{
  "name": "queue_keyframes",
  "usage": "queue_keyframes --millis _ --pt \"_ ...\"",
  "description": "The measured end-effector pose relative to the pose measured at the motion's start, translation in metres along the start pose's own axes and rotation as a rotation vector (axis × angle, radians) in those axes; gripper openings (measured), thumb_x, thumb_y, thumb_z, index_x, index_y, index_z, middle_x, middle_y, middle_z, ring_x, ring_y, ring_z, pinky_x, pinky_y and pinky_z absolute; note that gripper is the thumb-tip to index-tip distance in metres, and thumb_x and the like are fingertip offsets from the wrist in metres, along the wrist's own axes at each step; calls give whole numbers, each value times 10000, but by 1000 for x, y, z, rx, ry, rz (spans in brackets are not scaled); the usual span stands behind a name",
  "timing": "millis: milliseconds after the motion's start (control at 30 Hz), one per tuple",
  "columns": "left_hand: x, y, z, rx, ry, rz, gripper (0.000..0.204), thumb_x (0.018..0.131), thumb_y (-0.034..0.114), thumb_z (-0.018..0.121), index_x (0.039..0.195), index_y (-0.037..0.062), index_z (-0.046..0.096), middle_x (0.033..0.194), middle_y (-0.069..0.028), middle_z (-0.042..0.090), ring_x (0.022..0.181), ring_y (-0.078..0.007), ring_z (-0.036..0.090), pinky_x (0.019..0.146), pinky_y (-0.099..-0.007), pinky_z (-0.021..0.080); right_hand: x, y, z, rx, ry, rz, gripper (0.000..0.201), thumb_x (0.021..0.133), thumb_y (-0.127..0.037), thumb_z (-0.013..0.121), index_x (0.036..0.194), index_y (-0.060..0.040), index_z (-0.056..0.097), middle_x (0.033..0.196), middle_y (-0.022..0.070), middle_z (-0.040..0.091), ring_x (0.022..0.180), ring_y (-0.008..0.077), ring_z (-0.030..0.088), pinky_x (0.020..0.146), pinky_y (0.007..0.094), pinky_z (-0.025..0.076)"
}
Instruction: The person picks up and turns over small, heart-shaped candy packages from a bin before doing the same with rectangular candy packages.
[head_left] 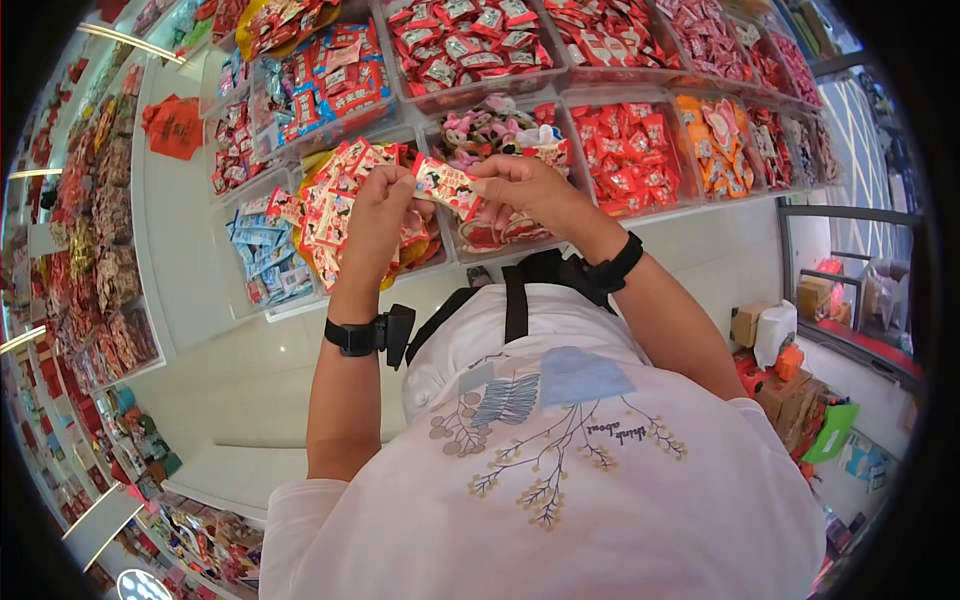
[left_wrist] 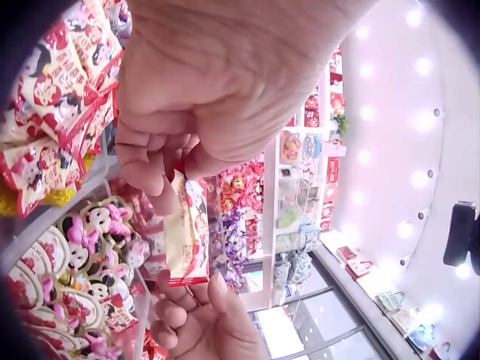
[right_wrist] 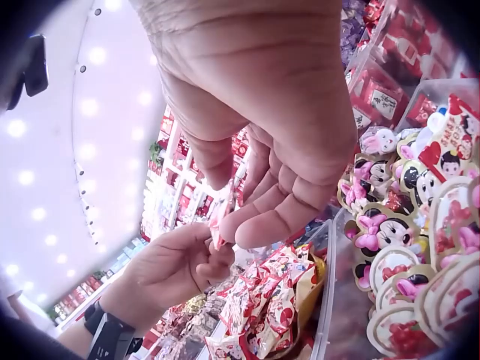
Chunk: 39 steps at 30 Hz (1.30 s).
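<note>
A cream and red candy packet (head_left: 447, 186) is stretched between both hands above the bins. The left hand (head_left: 376, 222) pinches one end; in the left wrist view its thumb and fingers grip the top of the packet (left_wrist: 187, 232). The right hand (head_left: 540, 195) holds the other end between thumb and fingers, and in the right wrist view the packet (right_wrist: 218, 225) shows edge-on. Below the left hand lies a pile of similar packets (head_left: 330, 215) in a bin. Cartoon mouse pieces (right_wrist: 390, 232) fill the bin beside it, under the right hand.
Clear bins of red packets (head_left: 630, 155), orange packets (head_left: 715, 145) and blue packets (head_left: 268, 255) surround the hands. A red bag (head_left: 172, 127) lies on the white surface at the left. Cardboard boxes (head_left: 790, 395) stand on the floor at the right. Shelves of goods line the left side.
</note>
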<state>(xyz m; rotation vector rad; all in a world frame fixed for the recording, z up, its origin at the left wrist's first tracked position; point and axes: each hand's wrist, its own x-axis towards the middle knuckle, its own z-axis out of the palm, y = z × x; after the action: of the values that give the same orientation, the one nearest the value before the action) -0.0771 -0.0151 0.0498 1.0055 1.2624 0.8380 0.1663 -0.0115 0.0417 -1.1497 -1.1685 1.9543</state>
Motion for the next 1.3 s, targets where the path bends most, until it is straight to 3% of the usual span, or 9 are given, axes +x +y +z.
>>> queue_keyframes --millis 233,333,433,467,533,667,967,1300 --pt "0 -8 21 -31 -59 -63 173 1020 217 554 1068 50 556 834 -96 693 648 -96 606 622 -228 494 -5 15 -17 -52 54 79 200 985 -177 631 1105 -18 614 868 14 675 690 85 678 591 208 541" --pt "4 -13 20 87 -145 -129 179 1021 218 556 1073 47 562 905 -93 698 697 -94 619 631 -231 497 -8 27 -22 -96 87 68 185 980 -167 631 1102 -28 641 873 1 674 657 78 640 570 211 508" --pt "5 -23 21 188 -114 -61 189 1019 220 561 1081 42 569 999 -76 694 769 -93 634 638 -230 499 -9 49 -51 -432 159 -90 177 956 -172 659 1068 -39 688 917 17 669 743 95 623 636 259 501" --pt "4 -22 17 221 -111 -82 214 1017 235 563 1098 38 572 1066 -57 685 825 -88 636 659 -233 502 -11 52 -63 -502 238 -126 174 932 -168 672 1047 -40 699 921 45 655 788 132 629 691 289 504" --pt "-2 -19 12 204 -85 -74 232 1018 250 560 1111 38 578 1055 -55 687 827 -86 636 668 -233 500 -18 54 -86 -635 392 -194 170 884 -160 698 1006 -44 720 928 103 629 878 207 642 800 350 510" --pt "-10 -23 0 195 -63 -99 265 1020 276 552 1135 41 591 1045 -42 692 839 -81 636 669 -229 485 -19 51 -124 -927 604 -237 177 876 -156 679 1035 -100 732 919 122 561 874 271 594 819 380 491" --pt "-23 -18 -10 224 -30 -101 256 1020 284 557 1107 49 606 1044 -32 691 843 -81 636 662 -232 481 -3 43 -127 -1236 570 -307 121 894 -168 656 979 -118 727 981 120 607 957 327 640 798 456 527" --pt "-27 -29 -17 252 -53 -111 244 1029 277 552 1113 57 618 1007 -16 690 828 -77 627 665 -228 484 5 60 -128 -1427 628 -341 112 884 -145 633 941 -132 728 970 115 624 883 317 669 726 443 557"
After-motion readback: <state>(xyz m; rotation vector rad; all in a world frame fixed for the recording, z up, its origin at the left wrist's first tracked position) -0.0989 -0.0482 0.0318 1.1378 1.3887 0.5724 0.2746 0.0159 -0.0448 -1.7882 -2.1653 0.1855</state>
